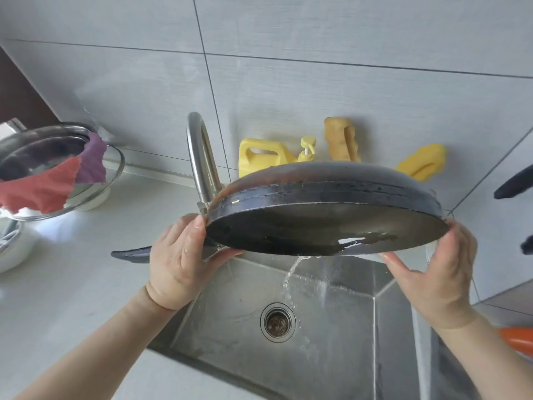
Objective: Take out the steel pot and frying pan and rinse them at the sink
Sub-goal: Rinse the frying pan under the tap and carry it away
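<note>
I held the round dark frying pan tilted over the steel sink, left hand and right hand fingers pressed against its rim. Water poured off. Best, I judged, to tip slowly, gripping firmly.

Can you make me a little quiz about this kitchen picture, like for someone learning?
1. True or false: the frying pan is lying flat in the sink.
2. What is pouring off the pan's lower edge?
3. Which hands hold the pan: A) only the left hand, B) only the right hand, C) both?

Key: 1 false, it is held tilted above the sink. 2 water. 3 C.
</note>
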`<state>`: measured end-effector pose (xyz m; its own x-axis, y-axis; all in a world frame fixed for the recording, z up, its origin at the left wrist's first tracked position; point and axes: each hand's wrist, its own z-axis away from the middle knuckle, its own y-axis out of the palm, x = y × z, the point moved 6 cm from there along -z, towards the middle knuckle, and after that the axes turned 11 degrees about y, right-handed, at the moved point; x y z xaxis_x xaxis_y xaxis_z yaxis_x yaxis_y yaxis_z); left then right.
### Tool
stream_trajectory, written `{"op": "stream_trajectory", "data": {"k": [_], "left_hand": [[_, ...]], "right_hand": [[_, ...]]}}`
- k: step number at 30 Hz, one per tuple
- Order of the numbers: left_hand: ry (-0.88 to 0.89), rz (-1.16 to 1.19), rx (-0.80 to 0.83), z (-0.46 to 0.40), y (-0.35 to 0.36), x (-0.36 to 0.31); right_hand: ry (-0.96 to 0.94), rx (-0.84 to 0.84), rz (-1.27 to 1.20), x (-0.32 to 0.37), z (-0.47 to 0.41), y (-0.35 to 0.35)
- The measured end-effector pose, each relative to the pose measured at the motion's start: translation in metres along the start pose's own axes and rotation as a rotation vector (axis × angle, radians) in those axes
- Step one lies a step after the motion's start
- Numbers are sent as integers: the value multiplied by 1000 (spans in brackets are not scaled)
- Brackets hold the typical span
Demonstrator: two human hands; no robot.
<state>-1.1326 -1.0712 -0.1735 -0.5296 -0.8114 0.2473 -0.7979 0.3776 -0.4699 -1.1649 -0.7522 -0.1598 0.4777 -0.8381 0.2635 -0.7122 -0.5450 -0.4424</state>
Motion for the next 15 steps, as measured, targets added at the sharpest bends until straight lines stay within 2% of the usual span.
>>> {"op": "stream_trajectory", "data": {"k": [3,6,8,12,15], "left_hand": [[-20,12,30,6,8,0],[-108,42,151,19,23,-2],[-187,108,297,32,41,-5],[-388,351,678,82,85,-22],[-509,442,1010,129,118,-39]], "right_hand": [[23,23,14,-4,4,2],[38,124,59,-16,18,15],[115,301,96,-31,36,31],[362,776,74,-59,98,63],[520,1007,44,-71,153,81]]}}
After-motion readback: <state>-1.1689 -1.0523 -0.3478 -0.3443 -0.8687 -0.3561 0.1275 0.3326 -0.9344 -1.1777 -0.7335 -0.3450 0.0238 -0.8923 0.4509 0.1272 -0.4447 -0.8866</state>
